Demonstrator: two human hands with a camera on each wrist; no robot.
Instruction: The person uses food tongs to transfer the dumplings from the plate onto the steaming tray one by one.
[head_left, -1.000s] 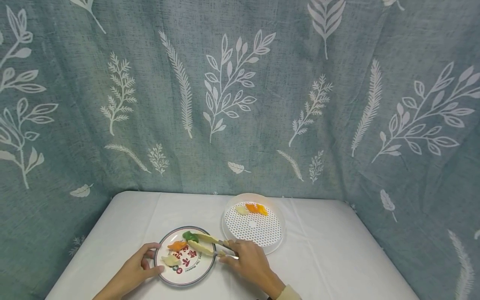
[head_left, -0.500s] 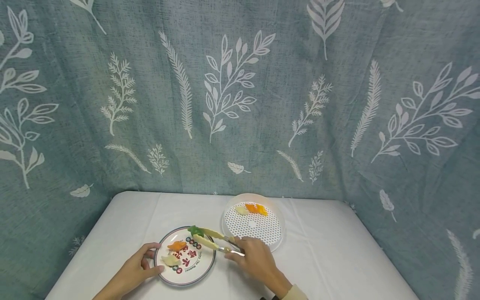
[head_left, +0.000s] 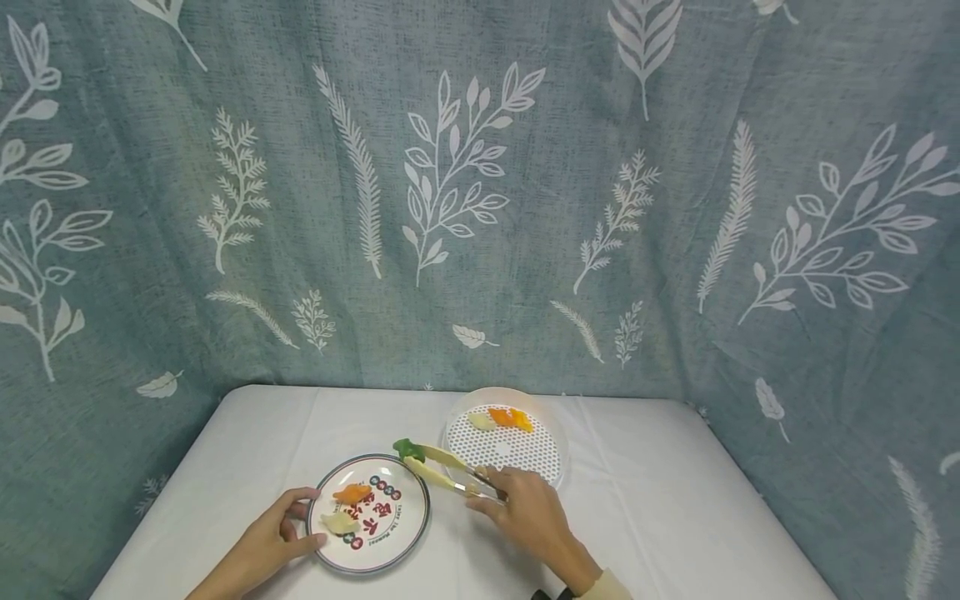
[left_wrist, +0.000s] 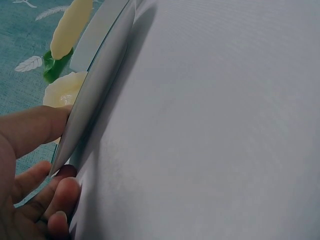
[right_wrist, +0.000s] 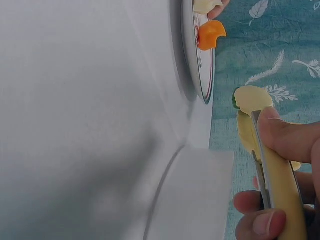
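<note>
My right hand [head_left: 528, 510] grips a pair of tongs [head_left: 437, 476] with pale yellow tips. Pinched in those tips is a green dumpling-like piece [head_left: 407, 450], held above the far right rim of a round white plate [head_left: 405, 529]. On the plate lie an orange piece [head_left: 352, 494] and a cream one [head_left: 341, 523], its edge wavy like a dumpling's. My left hand [head_left: 266, 533] pinches the plate's left rim; in the left wrist view the thumb [left_wrist: 37, 127] presses the rim and the fingers curl beneath. The tongs' tips [right_wrist: 253, 100] mostly hide the green piece in the right wrist view.
Behind and right of the plate stands a round, pale tray [head_left: 558, 437] with a perforated white base. Near its back edge sit cream [head_left: 482, 421], orange [head_left: 501, 416] and yellow [head_left: 521, 420] pieces. White cloth [head_left: 652, 500] covers the table, with a leaf-patterned curtain [head_left: 532, 333] behind.
The tongs have lifted the green piece off the plate and carried it right and away, past the far rim towards the tray. My left hand stays on the plate's rim.
</note>
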